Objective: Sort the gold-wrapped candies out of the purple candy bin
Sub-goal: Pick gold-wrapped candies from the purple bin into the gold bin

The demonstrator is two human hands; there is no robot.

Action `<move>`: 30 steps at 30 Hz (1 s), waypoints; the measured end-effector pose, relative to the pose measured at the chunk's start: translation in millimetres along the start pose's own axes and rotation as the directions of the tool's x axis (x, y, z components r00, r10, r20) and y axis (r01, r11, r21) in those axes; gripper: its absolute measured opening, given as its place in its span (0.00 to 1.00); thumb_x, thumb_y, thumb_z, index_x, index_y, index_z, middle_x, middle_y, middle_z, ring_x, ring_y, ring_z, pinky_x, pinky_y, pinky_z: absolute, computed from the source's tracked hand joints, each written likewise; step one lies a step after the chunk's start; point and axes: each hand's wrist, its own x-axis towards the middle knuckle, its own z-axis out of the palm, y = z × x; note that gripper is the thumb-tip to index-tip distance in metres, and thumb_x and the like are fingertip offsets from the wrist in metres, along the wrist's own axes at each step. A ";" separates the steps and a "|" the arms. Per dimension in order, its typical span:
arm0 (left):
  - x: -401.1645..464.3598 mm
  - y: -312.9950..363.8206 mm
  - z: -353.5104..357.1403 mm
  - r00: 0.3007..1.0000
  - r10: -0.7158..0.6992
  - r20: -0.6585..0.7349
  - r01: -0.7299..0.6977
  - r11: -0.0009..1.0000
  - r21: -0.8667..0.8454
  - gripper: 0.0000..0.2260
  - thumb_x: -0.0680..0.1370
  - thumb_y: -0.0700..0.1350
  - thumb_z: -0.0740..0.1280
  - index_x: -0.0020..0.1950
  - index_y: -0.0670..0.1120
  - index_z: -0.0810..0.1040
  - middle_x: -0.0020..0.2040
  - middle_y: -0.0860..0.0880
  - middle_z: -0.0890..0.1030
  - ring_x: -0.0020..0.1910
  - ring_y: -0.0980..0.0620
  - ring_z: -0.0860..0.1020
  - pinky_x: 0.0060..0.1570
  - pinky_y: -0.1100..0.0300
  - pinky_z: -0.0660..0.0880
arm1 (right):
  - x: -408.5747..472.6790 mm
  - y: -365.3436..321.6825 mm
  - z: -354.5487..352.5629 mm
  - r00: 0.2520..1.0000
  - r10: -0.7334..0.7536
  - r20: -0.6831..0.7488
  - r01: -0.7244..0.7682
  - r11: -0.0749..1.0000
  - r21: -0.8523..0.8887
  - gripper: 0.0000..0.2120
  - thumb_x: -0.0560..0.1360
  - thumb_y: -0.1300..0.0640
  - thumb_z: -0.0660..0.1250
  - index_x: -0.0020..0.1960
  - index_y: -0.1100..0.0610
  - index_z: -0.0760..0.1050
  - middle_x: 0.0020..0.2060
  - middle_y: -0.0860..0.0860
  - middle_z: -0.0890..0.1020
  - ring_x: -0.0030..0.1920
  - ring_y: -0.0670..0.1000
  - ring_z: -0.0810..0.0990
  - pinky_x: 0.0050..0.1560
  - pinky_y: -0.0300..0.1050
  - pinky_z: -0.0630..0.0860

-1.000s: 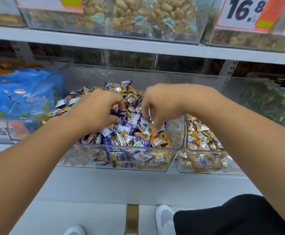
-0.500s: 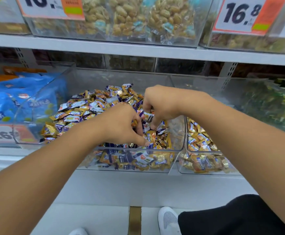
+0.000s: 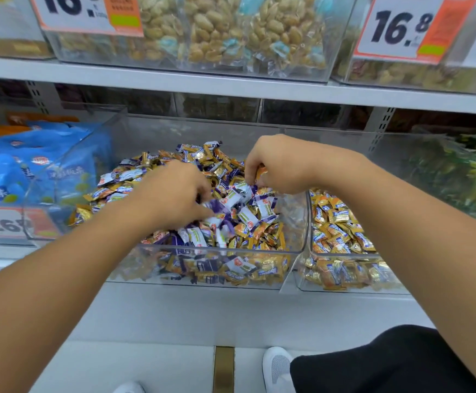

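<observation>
Although many gold-wrapped candies (image 3: 262, 232) lie mixed among the purple ones, the purple candy bin (image 3: 200, 279) is far from sorted: gold wrappers show along its front wall, its back edge and its left side. Half a second ago both hands met near the front middle of the heap; now the right hand (image 3: 279, 165) has drawn back and up toward the right rear of the pile, its grip pinched on what looks like a gold candy (image 3: 260, 173) at the fingertips. Meanwhile the left hand (image 3: 171, 194) has pushed further into the middle, fingers curled down among purple and white wrappers, but whether it grasps any piece I cannot tell, as blur hides the fingertips. Just right of the bin, touching its wall, stands a second clear bin (image 3: 344, 287) holding almost only gold candies, so the lifted piece probably belongs there. To the left sits a bin of blue packets (image 3: 41, 171), and on the shelf (image 3: 231, 86) above are bagged nuts (image 3: 231, 32) behind price tags (image 3: 398, 26). Plenty of picking remains.
</observation>
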 end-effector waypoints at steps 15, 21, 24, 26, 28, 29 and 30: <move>-24.4 15.1 -24.2 0.988 0.137 -0.072 -0.152 0.950 -0.274 0.09 0.71 0.53 0.76 0.36 0.50 0.82 0.22 0.65 0.71 0.26 0.70 0.71 0.31 0.78 0.66 | -4.9 -34.3 24.3 0.922 -0.025 0.386 0.136 0.955 -0.263 0.21 0.68 0.52 0.80 0.56 0.50 0.75 0.42 0.44 0.74 0.39 0.47 0.73 0.32 0.42 0.66; -17.5 5.1 -12.6 0.996 0.092 0.007 -0.088 0.970 -0.225 0.05 0.73 0.51 0.76 0.39 0.55 0.81 0.24 0.63 0.74 0.28 0.68 0.73 0.28 0.73 0.65 | -8.8 -34.3 35.1 0.971 -0.047 0.234 0.135 0.917 -0.376 0.12 0.71 0.57 0.76 0.43 0.53 0.72 0.40 0.48 0.74 0.38 0.53 0.74 0.35 0.45 0.71; -14.4 5.6 -11.1 0.998 -0.059 -0.026 0.044 0.924 -0.381 0.04 0.76 0.53 0.72 0.44 0.55 0.81 0.29 0.58 0.74 0.26 0.65 0.73 0.29 0.68 0.64 | -9.0 -27.8 28.6 0.984 -0.084 0.157 0.126 0.952 -0.279 0.16 0.73 0.56 0.74 0.34 0.54 0.69 0.31 0.49 0.71 0.33 0.54 0.72 0.34 0.44 0.68; -9.8 9.3 -10.1 0.978 -0.198 0.063 0.189 0.722 -0.666 0.12 0.79 0.58 0.65 0.50 0.52 0.81 0.31 0.56 0.72 0.25 0.60 0.70 0.29 0.62 0.65 | -10.1 -19.3 15.5 0.988 -0.133 0.079 0.141 0.984 -0.109 0.20 0.74 0.52 0.74 0.30 0.57 0.69 0.25 0.50 0.67 0.29 0.52 0.67 0.32 0.44 0.63; -6.6 16.2 -12.7 0.925 -0.295 0.239 0.343 0.379 -0.860 0.19 0.81 0.62 0.60 0.53 0.47 0.80 0.34 0.49 0.72 0.28 0.54 0.68 0.28 0.60 0.66 | -10.7 -11.6 4.0 0.989 -0.144 -0.041 0.147 0.986 0.082 0.22 0.74 0.52 0.74 0.30 0.61 0.69 0.24 0.51 0.63 0.28 0.51 0.61 0.31 0.46 0.60; -5.6 19.6 -13.1 0.906 -0.303 0.295 0.376 0.256 -0.891 0.20 0.80 0.62 0.59 0.52 0.46 0.78 0.35 0.48 0.72 0.29 0.53 0.68 0.27 0.59 0.66 | -11.4 -9.7 0.8 0.987 -0.126 -0.097 0.141 0.975 0.169 0.21 0.74 0.52 0.74 0.31 0.64 0.71 0.24 0.51 0.63 0.28 0.49 0.59 0.29 0.43 0.58; -3.9 21.6 -12.0 0.900 -0.297 0.318 0.381 0.183 -0.907 0.20 0.80 0.63 0.60 0.51 0.46 0.76 0.36 0.46 0.73 0.29 0.52 0.68 0.27 0.59 0.66 | -11.0 -8.6 0.1 0.985 -0.111 -0.131 0.140 0.960 0.242 0.20 0.74 0.52 0.74 0.33 0.66 0.74 0.25 0.51 0.63 0.28 0.48 0.59 0.28 0.41 0.57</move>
